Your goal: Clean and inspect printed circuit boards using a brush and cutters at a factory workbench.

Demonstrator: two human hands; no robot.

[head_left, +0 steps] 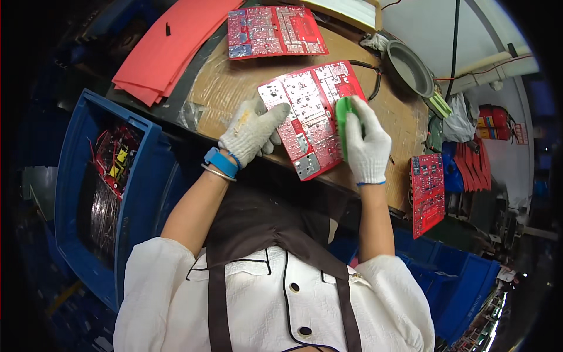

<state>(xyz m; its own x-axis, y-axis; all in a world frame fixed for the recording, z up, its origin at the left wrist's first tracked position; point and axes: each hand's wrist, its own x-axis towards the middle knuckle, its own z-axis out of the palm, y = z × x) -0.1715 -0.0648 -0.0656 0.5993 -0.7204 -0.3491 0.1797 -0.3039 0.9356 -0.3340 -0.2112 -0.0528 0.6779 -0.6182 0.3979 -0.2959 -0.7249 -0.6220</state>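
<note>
A red circuit board (308,111), its soldered side up, is tilted over the near edge of the cardboard-topped table. My left hand (251,128), in a white knitted glove with grey-stained fingertips, grips its left edge, thumb on top. In my right hand (368,144), also gloved, is a green brush (343,120) with its body upright against the board's right part. Its bristles are mostly hidden. A second red circuit board (275,32) lies solder side up at the far side of the table, and a third board (427,190) stands at the right edge.
Red-pink sheets (170,50) are stacked at the far left. A blue bin (149,158) with another board (114,161) stands left of me. A grey round pan (410,67) sits at the far right, near a black cable (375,79). Blue crates (451,287) are at lower right.
</note>
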